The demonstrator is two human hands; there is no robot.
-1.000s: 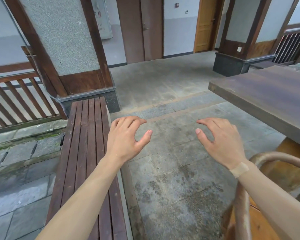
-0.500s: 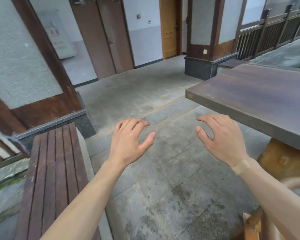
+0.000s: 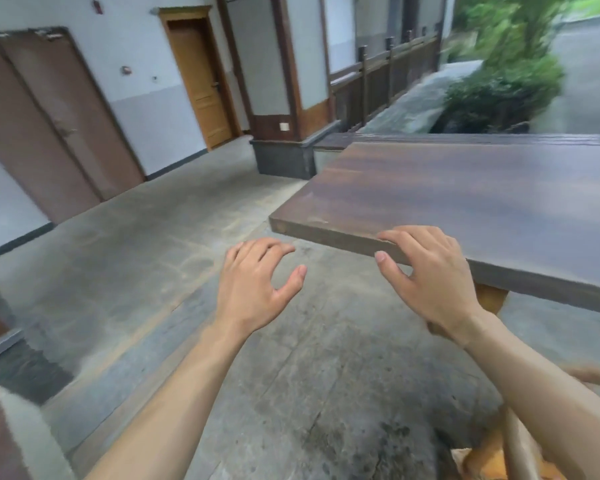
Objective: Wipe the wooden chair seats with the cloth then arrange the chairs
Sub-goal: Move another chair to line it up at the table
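Both hands empty: left hand (image 3: 253, 289) and right hand (image 3: 430, 271) hover, grip released. No cloth visible. Wooden chair (image 3: 520, 448) at lower right, beside counter (image 3: 482, 202). Find cloth first.

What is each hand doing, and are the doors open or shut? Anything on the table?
left hand: empty, fingers loosely curled, over the floor
right hand: empty, fingers loosely curled, in front of the table edge
table: top bare where visible
orange door: shut
brown double door: shut
chair: only partly in view, bottom right
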